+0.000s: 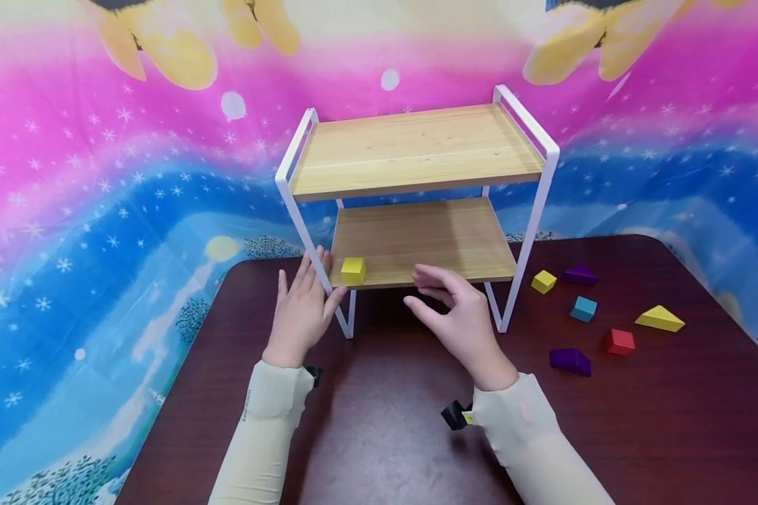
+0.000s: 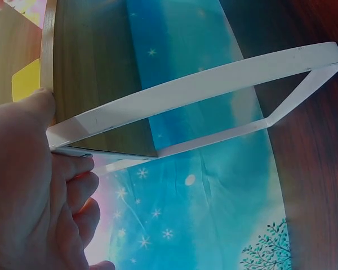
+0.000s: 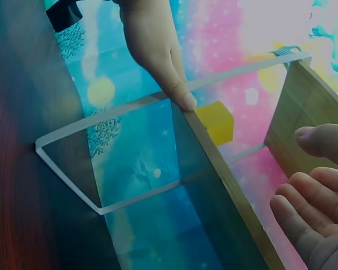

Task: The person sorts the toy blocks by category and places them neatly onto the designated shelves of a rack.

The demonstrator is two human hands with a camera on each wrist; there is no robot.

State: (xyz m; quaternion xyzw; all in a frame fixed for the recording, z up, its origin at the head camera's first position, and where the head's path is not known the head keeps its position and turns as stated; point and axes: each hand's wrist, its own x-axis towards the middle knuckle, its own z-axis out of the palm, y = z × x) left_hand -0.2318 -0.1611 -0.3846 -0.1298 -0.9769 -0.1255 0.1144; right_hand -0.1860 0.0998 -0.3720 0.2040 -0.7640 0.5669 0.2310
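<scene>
Resting left hand (image 1: 300,308) on white post (image 1: 304,231) in head view, fingers straight, gripping nothing; poising right hand (image 1: 457,312), empty, loosely bent, right of yellow cube (image 1: 353,271) on lower shelf (image 1: 420,242). Left wrist: touching shelf beside cube with thumb (image 2: 38,107). Right wrist: showing cube apart from right hand.

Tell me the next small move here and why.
Probably move the right hand to the small yellow cube on the table: that hand looks empty, the cube lies loose right of the rack, and another yellow block already sits on the lower shelf, whose left corner the left hand touches.
</scene>
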